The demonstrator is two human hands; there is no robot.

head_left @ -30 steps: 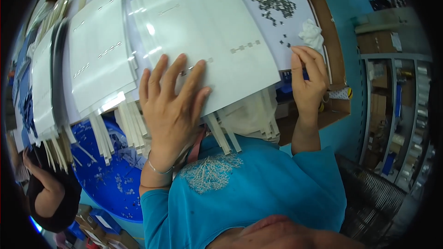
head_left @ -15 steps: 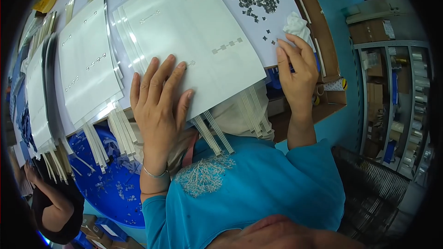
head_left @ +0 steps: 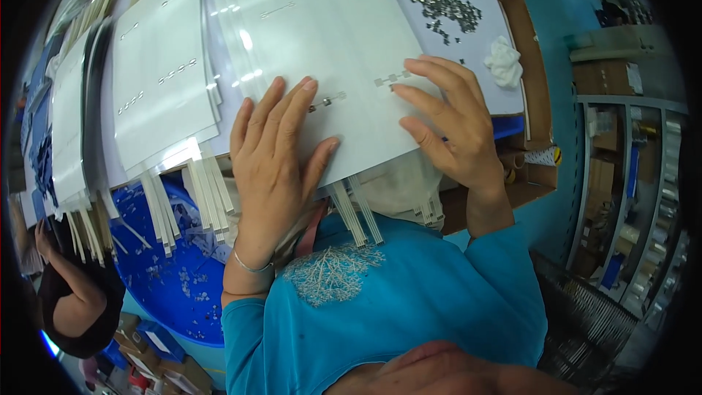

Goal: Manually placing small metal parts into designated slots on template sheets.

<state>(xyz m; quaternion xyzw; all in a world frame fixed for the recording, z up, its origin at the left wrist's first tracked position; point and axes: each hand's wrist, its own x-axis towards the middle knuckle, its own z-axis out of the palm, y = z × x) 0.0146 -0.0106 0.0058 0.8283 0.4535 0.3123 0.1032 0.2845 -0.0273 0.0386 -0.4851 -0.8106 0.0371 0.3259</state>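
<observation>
A stack of white flexible sheets [head_left: 322, 36] with narrow ribbon tails lies on the table in front of me. My left hand [head_left: 274, 157] rests flat on the top sheet, fingers spread, its fingertips next to a small metal part [head_left: 327, 101]. My right hand [head_left: 450, 128] lies on the sheet's right side, fingers curved, the index fingertip touching a row of small metal parts [head_left: 387, 80]. Neither hand grips anything.
A pile of small metal parts [head_left: 442, 0] and a crumpled white cloth [head_left: 504, 62] lie at the back right. More sheet stacks [head_left: 157, 77] sit to the left. A blue bin [head_left: 172, 278] stands below; another person [head_left: 69, 300] sits at lower left. Shelves [head_left: 621, 175] line the right.
My right hand has moved from the cloth at the table's right edge leftward onto the top sheet. My left hand stays flat on the sheet.
</observation>
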